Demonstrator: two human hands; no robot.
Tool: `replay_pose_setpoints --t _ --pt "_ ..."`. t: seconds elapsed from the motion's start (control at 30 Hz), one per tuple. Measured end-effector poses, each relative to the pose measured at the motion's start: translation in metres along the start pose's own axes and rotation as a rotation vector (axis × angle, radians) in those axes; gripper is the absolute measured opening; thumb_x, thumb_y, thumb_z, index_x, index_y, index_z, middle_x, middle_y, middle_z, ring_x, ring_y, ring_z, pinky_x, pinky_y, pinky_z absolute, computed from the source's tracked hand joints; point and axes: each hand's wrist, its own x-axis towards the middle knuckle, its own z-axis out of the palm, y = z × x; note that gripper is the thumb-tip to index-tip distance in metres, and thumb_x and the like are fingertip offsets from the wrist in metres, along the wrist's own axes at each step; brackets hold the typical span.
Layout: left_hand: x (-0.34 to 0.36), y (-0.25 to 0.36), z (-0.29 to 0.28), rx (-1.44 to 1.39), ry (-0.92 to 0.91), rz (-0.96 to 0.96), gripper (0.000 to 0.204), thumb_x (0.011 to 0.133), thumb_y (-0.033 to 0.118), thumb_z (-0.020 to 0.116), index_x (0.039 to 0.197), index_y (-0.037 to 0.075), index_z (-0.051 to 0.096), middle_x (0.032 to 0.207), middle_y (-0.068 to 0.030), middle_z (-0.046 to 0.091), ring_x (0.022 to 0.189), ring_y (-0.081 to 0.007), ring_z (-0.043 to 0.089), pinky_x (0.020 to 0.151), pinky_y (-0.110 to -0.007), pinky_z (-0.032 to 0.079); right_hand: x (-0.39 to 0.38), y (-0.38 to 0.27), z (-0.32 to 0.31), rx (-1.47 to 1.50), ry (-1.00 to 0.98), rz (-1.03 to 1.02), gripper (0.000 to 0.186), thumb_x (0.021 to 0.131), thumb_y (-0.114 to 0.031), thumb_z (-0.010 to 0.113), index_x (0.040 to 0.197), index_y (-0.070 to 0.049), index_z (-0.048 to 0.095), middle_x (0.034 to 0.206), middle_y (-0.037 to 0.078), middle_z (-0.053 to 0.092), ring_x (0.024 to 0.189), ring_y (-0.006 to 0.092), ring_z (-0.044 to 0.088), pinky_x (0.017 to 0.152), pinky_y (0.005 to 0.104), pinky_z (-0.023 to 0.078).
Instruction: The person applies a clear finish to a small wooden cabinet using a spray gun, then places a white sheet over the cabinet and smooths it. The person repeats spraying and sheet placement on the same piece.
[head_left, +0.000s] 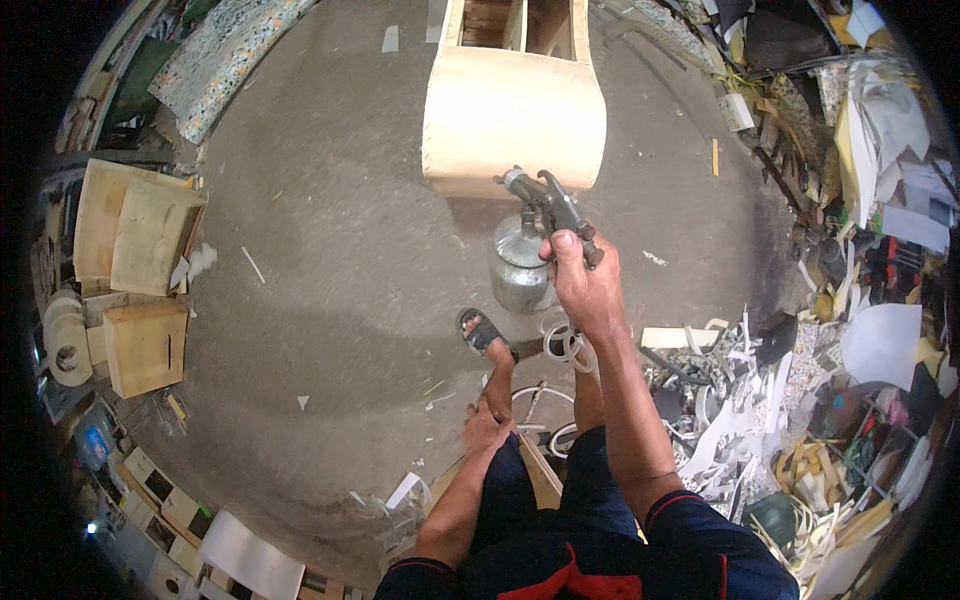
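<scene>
My right hand (587,280) is closed around the handle of a spray gun (560,205). Under the gun hangs its round silver metal cup (520,255). The nozzle points away from me, at the near lower edge of a pale wooden frame (515,115) with a smooth, rounded panel; whether it touches cannot be made out. Open compartments show at the frame's far end. My left hand (487,428) lies over my left leg near the knee, fingers loosely spread, holding nothing. A pale hose (568,348) loops below my right wrist.
Wooden pieces (145,345) and a roll (67,338) stand along the left side. A speckled foam sheet (225,65) leans at the far left. White and yellow scraps (735,430) pile up on the right. Small offcuts dot the grey floor (320,250).
</scene>
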Motion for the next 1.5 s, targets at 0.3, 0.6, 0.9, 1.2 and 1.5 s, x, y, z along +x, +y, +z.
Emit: replay_pose_setpoints --t 0.3,0.6,0.9,1.2,1.5 --pt "0.005 -0.005 0.007 -0.004 0.008 0.007 0.095 0.075 0.049 0.077 0.150 0.010 0.034 0.141 -0.0232 0.048 0.124 -0.0439 0.057 0.100 -0.054 0.050 -0.016 0.018 -0.017 -0.044 0.215 0.065 0.044 0.103 -0.039 0.055 0.083 -0.002 0.064 0.068 -0.001 0.056 0.059 0.0077 0.050 0.053 0.0259 0.040" --pt "0.007 0.002 0.003 0.039 0.004 -0.013 0.095 0.076 0.046 0.076 0.152 0.011 0.033 0.141 -0.0229 0.048 0.125 -0.0424 0.057 0.101 -0.053 0.050 -0.031 0.034 -0.032 -0.126 0.439 0.146 0.038 0.101 -0.037 0.059 0.099 0.001 0.063 0.071 0.009 0.060 0.068 0.0168 0.055 0.063 0.0364 0.047" --pt "0.002 0.010 -0.003 0.038 -0.010 -0.033 0.090 0.076 0.043 0.075 0.150 0.011 0.035 0.149 -0.0262 0.042 0.126 -0.0451 0.056 0.101 -0.051 0.052 -0.045 0.034 0.002 0.171 -0.009 0.002 0.034 0.104 -0.034 0.056 0.096 -0.003 0.065 0.067 -0.006 0.049 0.059 0.0033 0.042 0.052 0.0212 0.032" --pt "0.004 0.009 0.004 -0.019 0.031 -0.005 0.091 0.076 0.043 0.078 0.149 0.011 0.037 0.145 -0.0268 0.045 0.125 -0.0458 0.056 0.100 -0.051 0.052 -0.030 0.023 -0.014 0.055 0.003 -0.037 0.044 0.103 -0.042 0.056 0.092 -0.001 0.065 0.073 -0.002 0.054 0.062 0.0062 0.047 0.055 0.0241 0.039" --pt "0.013 0.023 -0.005 -0.032 0.063 -0.017 0.094 0.077 0.044 0.080 0.152 0.009 0.034 0.148 -0.0252 0.044 0.131 -0.0440 0.051 0.107 -0.050 0.046 -0.001 0.018 -0.095 -0.216 0.264 -0.034 0.038 0.101 -0.036 0.059 0.099 0.001 0.068 0.077 0.003 0.065 0.073 0.0133 0.059 0.067 0.0307 0.049"
